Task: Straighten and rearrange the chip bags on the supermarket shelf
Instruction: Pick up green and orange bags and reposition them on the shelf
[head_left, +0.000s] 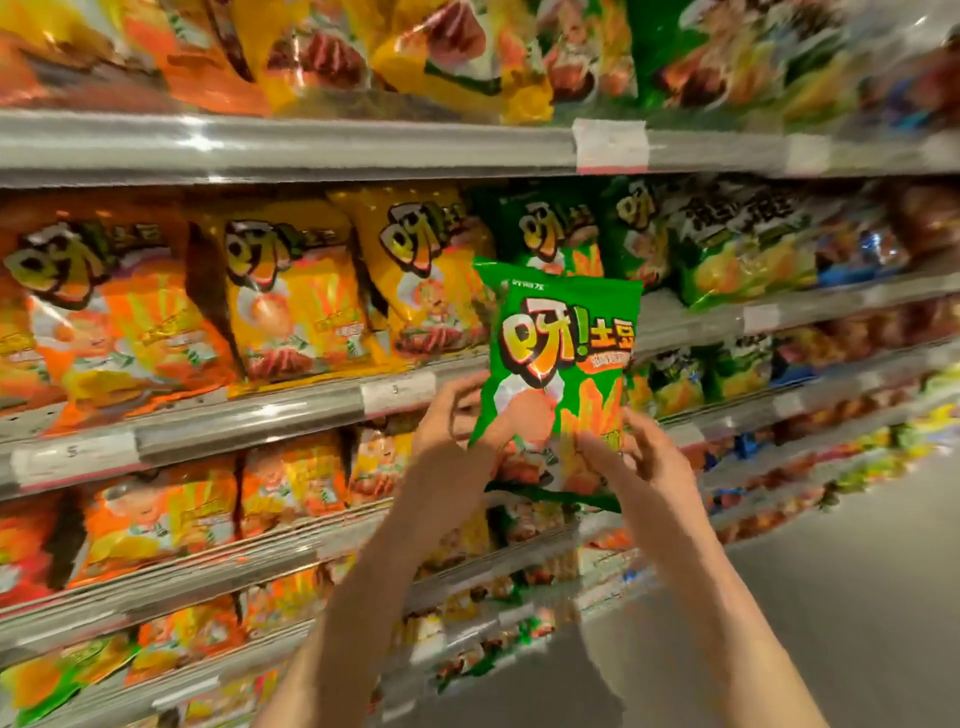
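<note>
Both hands are holding a glossy green crinkled-plastic chip bag (558, 374) upright in front of the grey metal shelf (260, 415), clear of its row. The left hand (452, 421) is curling round the bag's lower left edge; the right hand (641, 447) is pinching the lower right corner, fingers partly spread. Just beyond the hands, matching green bags (558, 228) are standing. The slick film could be slipping from so low a grip, and pushing in could be toppling the yellow foil bags (421, 280) to the left.
</note>
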